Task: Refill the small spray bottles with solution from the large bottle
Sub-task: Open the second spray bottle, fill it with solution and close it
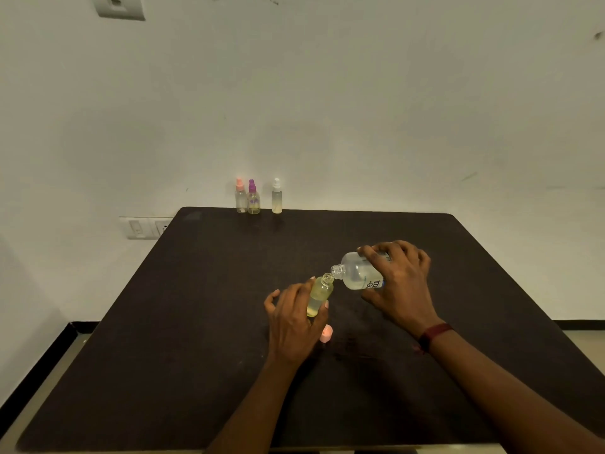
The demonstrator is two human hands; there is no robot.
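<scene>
Dark table (196,322): pink-top bottle (241,199), purple-top bottle (253,201), white-top bottle (277,199) at far edge; pink cap (326,334) mid-table.

Counter (196,322): dark, matt, faintly textured top. Large bottle (358,271): clear, smooth plastic with printed label. Small spray bottle (319,294): translucent plastic, glossy. Loose pink cap (326,334): smooth plastic. Wall (327,93): matt paint.

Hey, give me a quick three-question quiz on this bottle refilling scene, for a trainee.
1. True or false: the right hand tips the large bottle toward the open small bottle gripped by the left hand.
2. The loose cap on the table beside the left hand is: A) purple B) pink C) white.
3. How many capped spray bottles stand at the table's far edge?
Key: 1 true; 2 B; 3 three.
</scene>
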